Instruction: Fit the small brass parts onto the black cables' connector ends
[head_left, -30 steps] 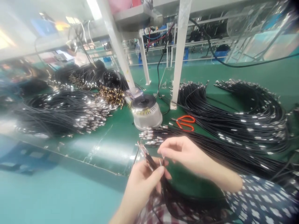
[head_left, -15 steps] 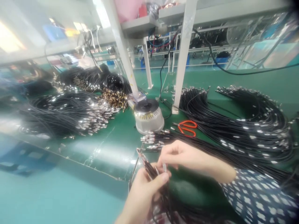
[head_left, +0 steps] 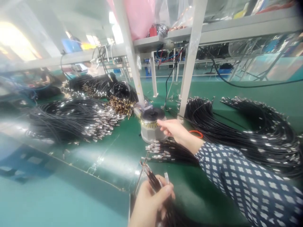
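At the bottom middle, my left hand [head_left: 156, 198] is closed around a bundle of black cables [head_left: 153, 182] whose metal tips point up and away. One cable end with a silver connector [head_left: 166, 178] sticks up beside the thumb. Farther forward, my right hand [head_left: 171, 127] reaches to the round white device [head_left: 151, 134], which has a black top and a ring of small yellowish strips round its rim. Thumb and forefinger are pinched together at that ring; whatever lies between them is too small to make out.
Silver-ended cables [head_left: 165, 151] lie under my right forearm, near an orange-handled tool [head_left: 196, 134]. Large coils of black cable lie at left [head_left: 63, 119] and right [head_left: 236, 135]. White posts [head_left: 189, 69] carry a shelf [head_left: 236, 30] above the green table [head_left: 113, 157].
My right hand has left the cable bundle and moved forward to the rim of the round device. My left hand still holds the bundle. The view has tilted up slightly.
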The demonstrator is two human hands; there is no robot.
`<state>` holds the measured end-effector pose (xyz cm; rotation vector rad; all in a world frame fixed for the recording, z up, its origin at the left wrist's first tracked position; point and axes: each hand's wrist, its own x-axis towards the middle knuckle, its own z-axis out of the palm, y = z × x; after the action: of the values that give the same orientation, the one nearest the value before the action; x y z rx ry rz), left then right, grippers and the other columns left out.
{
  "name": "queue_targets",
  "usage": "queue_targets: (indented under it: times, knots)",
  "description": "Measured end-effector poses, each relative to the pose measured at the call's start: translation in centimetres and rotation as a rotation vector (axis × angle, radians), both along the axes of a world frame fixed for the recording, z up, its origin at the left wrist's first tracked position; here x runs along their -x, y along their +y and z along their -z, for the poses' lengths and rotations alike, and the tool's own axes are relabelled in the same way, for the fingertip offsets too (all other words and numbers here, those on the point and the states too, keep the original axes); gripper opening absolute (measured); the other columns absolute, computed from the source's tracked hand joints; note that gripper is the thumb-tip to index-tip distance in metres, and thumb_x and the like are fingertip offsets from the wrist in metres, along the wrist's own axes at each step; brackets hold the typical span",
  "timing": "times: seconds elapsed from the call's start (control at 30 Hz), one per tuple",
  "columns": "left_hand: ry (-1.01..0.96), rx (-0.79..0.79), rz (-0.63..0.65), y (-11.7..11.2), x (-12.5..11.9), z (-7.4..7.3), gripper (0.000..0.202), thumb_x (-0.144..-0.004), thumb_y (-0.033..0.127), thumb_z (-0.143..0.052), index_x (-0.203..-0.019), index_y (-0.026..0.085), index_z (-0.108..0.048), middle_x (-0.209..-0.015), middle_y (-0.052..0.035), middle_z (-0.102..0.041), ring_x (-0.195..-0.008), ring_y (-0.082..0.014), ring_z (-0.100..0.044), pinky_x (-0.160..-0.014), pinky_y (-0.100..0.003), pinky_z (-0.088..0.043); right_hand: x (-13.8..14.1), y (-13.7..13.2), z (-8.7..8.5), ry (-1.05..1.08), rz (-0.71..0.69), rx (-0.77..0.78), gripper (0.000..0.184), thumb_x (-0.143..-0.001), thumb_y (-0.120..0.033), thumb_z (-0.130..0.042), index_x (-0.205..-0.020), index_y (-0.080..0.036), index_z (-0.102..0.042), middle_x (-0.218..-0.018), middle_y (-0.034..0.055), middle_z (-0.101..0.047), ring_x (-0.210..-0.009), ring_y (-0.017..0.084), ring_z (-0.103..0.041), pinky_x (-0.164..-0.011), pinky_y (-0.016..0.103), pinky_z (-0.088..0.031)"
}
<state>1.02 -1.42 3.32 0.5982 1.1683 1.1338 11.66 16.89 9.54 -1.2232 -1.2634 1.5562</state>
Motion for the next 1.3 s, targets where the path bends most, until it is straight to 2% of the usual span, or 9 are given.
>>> queue_targets:
  times: [0.13, 0.3, 0.4, 0.53, 0.67, 0.77, 0.93, 1.3]
  knots:
    - [-0.001, 0.004, 0.013, -0.1, 0.0, 0.2, 0.035, -0.064, 0.041, -0.083, -0.072, 0.016, -0.060, -0.057, -0.0013, -0.066, -0.036, -0.0031, -0.037, -0.030, -0.013, -0.029, 0.5, 0.2, -0.5, -0.022, -0.012, -0.003, 0.016, -0.094, -0.025, -0.059, -0.086, -0.012, -0.060, -0.070, -0.0041, -0.057, -0.050, 0.006, -0.050, -0.045, 0.017, -0.043]
    - [-0.001, 0.018, 0.033, -0.4, 0.1, -0.4, 0.031, -0.068, 0.038, -0.082, -0.074, 0.015, -0.061, -0.059, -0.0033, -0.068, -0.038, -0.0045, -0.042, -0.033, -0.013, -0.030, 0.1, -1.0, -1.9, 0.022, -0.020, -0.072, 0.020, -0.087, -0.013, -0.063, -0.068, -0.011, -0.059, -0.053, -0.0073, -0.045, -0.042, 0.002, -0.033, -0.040, 0.017, -0.025]
    - [-0.028, 0.047, 0.047, -0.6, 0.2, -1.2, 0.029, -0.067, 0.034, -0.082, -0.072, 0.013, -0.063, -0.058, -0.0034, -0.068, -0.039, -0.0047, -0.046, -0.036, -0.013, -0.034, -1.6, -3.4, -2.1, 0.051, -0.142, -0.109, 0.022, -0.081, -0.020, -0.070, -0.063, -0.013, -0.060, -0.049, -0.0073, -0.045, -0.043, 0.003, -0.034, -0.043, 0.018, -0.025]
    - [-0.046, 0.074, 0.059, -0.6, 0.5, -1.9, 0.026, -0.066, 0.030, -0.083, -0.077, 0.011, -0.069, -0.058, -0.0028, -0.067, -0.042, -0.0057, -0.049, -0.039, -0.015, -0.040, -5.0, -7.1, -0.8, 0.033, -0.434, -0.065, 0.024, -0.078, -0.036, -0.072, -0.072, -0.014, -0.064, -0.055, -0.0048, -0.051, -0.049, 0.006, -0.040, -0.047, 0.019, -0.028]
    - [-0.048, 0.051, 0.087, -0.6, 0.5, -2.2, 0.023, -0.064, 0.027, -0.084, -0.072, 0.012, -0.068, -0.057, -0.0036, -0.069, -0.042, -0.0080, -0.051, -0.039, -0.018, -0.043, -7.0, -9.9, 0.6, -0.026, -0.512, 0.013, 0.031, -0.077, -0.042, -0.072, -0.073, -0.013, -0.061, -0.061, -0.0026, -0.053, -0.056, 0.009, -0.045, -0.051, 0.020, -0.033]
    - [-0.035, 0.035, 0.103, -0.6, 0.4, -2.3, 0.022, -0.064, 0.027, -0.083, -0.070, 0.014, -0.068, -0.054, -0.0015, -0.067, -0.038, -0.0067, -0.048, -0.038, -0.018, -0.043, -7.2, -11.0, 0.8, -0.067, -0.585, 0.003, 0.030, -0.076, -0.040, -0.073, -0.071, -0.013, -0.061, -0.064, -0.0011, -0.055, -0.059, 0.010, -0.046, -0.057, 0.023, -0.037]
    - [0.006, 0.028, 0.143, -0.7, 0.6, -2.4, 0.022, -0.066, 0.028, -0.083, -0.070, 0.014, -0.066, -0.054, -0.0006, -0.067, -0.036, -0.0070, -0.050, -0.038, -0.019, -0.044, -7.1, -11.5, 0.1, -0.149, -0.665, -0.031, 0.027, -0.079, -0.038, -0.069, -0.072, -0.012, -0.062, -0.066, 0.0002, -0.056, -0.062, 0.012, -0.047, -0.059, 0.024, -0.039]
    - [0.022, -0.016, 0.206, -0.9, 1.0, -2.7, 0.021, -0.069, 0.029, -0.082, -0.067, 0.014, -0.066, -0.055, 0.0008, -0.065, -0.042, -0.0076, -0.051, -0.041, -0.020, -0.048, -6.7, -10.9, -0.9, -0.234, -0.761, -0.096, 0.017, -0.079, -0.026, -0.067, -0.071, -0.012, -0.064, -0.062, -0.0030, -0.051, -0.057, 0.009, -0.041, -0.052, 0.021, -0.032]
